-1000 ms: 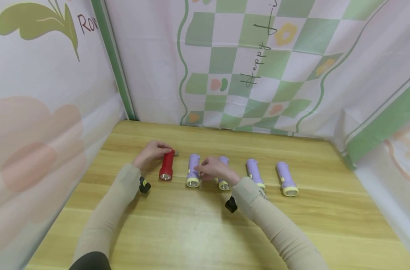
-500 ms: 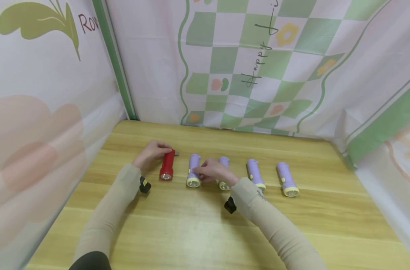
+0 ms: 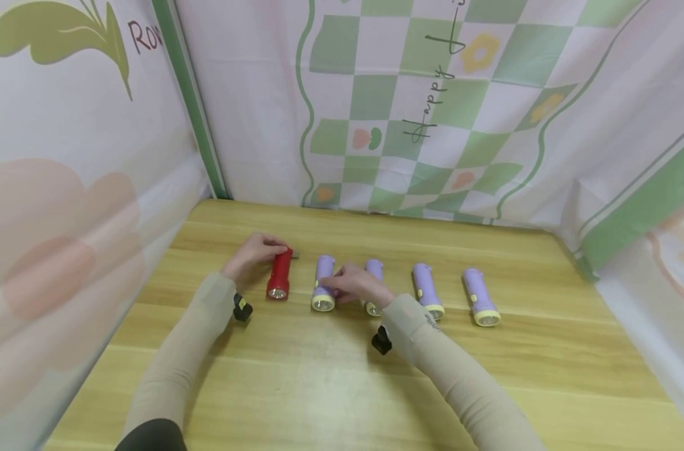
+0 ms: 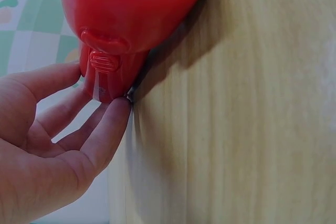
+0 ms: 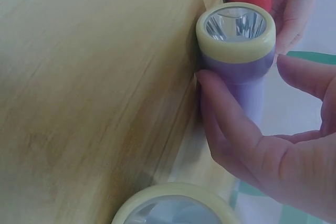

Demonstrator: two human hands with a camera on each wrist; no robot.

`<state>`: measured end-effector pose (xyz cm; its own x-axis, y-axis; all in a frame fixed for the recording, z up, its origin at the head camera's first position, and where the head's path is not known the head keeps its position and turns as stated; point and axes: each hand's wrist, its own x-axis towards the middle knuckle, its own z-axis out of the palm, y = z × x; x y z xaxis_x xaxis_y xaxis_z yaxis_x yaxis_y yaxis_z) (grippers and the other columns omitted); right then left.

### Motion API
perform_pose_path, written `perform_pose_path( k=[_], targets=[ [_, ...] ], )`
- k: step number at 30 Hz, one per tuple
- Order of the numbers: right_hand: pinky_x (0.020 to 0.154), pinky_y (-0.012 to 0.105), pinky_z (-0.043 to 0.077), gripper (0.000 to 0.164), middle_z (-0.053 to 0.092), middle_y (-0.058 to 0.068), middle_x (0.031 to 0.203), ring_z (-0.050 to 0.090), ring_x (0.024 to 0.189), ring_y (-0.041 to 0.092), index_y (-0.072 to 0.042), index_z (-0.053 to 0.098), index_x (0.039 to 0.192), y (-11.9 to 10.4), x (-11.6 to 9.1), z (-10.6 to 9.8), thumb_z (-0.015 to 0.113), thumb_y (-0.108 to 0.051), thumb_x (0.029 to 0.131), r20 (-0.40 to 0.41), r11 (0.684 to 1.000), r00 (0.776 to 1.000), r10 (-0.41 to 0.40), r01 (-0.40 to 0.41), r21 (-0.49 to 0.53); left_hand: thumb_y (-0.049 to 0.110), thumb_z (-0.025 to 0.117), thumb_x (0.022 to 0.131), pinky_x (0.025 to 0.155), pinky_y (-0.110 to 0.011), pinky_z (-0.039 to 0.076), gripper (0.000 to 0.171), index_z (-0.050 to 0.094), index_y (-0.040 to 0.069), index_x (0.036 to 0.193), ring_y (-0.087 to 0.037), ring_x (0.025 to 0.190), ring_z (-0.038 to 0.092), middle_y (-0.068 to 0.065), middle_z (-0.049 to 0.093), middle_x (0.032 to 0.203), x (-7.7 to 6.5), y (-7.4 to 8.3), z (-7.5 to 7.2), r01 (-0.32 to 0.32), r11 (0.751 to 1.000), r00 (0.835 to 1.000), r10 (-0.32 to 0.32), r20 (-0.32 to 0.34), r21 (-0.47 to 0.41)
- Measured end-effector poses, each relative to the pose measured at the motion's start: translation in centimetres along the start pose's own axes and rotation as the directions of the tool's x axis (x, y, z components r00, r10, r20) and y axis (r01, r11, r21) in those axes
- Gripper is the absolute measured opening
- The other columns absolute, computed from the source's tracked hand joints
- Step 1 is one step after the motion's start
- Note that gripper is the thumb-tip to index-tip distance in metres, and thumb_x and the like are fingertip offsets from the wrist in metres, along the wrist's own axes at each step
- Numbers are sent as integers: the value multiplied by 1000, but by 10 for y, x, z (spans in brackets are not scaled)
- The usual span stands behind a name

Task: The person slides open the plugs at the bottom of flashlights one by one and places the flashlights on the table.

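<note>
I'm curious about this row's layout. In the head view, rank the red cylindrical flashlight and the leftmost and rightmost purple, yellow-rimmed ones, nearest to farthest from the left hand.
From the left hand:
1. Red cylindrical flashlight: row's left end, touching that hand.
2. Leftmost purple, yellow-rimmed flashlight: next to the right.
3. Rightmost purple, yellow-rimmed flashlight: row's right end.

Right hand [image 3: 357, 283] shifted slightly left; fingertips [image 3: 326, 282] farther over purple flashlight [image 3: 324, 268] nearest red flashlight [image 3: 279, 275].
</note>
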<state>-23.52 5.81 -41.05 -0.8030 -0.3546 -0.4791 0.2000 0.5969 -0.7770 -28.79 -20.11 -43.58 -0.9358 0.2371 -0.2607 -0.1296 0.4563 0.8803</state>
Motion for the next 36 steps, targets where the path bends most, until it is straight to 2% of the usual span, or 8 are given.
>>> perform_pose_path(
  k=[5, 15, 25, 36],
  targets=[
    [81, 35, 62, 38, 68, 12, 94, 70, 80, 19, 9, 65, 105, 0, 1, 1, 65, -29, 95, -24, 1000, 1000, 2, -2, -11, 19, 58, 100, 107, -40, 50, 37, 60, -5, 129, -33, 121, 60, -24, 61, 134, 1, 0, 0, 6, 1000, 1000, -6, 4, -9],
    [79, 34, 63, 38, 72, 18, 100, 72, 79, 20, 9, 66, 105, -3, 1, 4, 67, -27, 94, -60, 999, 998, 13, -14, -29, 19, 59, 99, 104, -38, 53, 37, 61, -4, 127, -30, 117, 62, -23, 62, 133, 3, -1, -1, -7, 1000, 1000, 8, -8, 13],
    [74, 30, 62, 28, 67, 6, 84, 64, 70, 14, 2, 66, 90, -1, 2, 5, 67, -25, 93, -57, 999, 998, 15, -16, -28, 20, 60, 99, 105, -39, 52, 37, 61, -3, 128, -30, 118, 61, -22, 61, 133, 1, -1, 0, 10, 1000, 1000, -10, -5, -1],
    [73, 31, 62, 31, 70, 11, 89, 64, 71, 15, 5, 66, 96, -1, 3, 7, 67, -25, 92, -76, 1000, 997, 9, -11, -26, 18, 58, 100, 104, -38, 53, 38, 60, -7, 128, -32, 119, 62, -26, 61, 133, 1, -3, 0, -16, 1000, 1000, 16, -4, 17]
  ],
)
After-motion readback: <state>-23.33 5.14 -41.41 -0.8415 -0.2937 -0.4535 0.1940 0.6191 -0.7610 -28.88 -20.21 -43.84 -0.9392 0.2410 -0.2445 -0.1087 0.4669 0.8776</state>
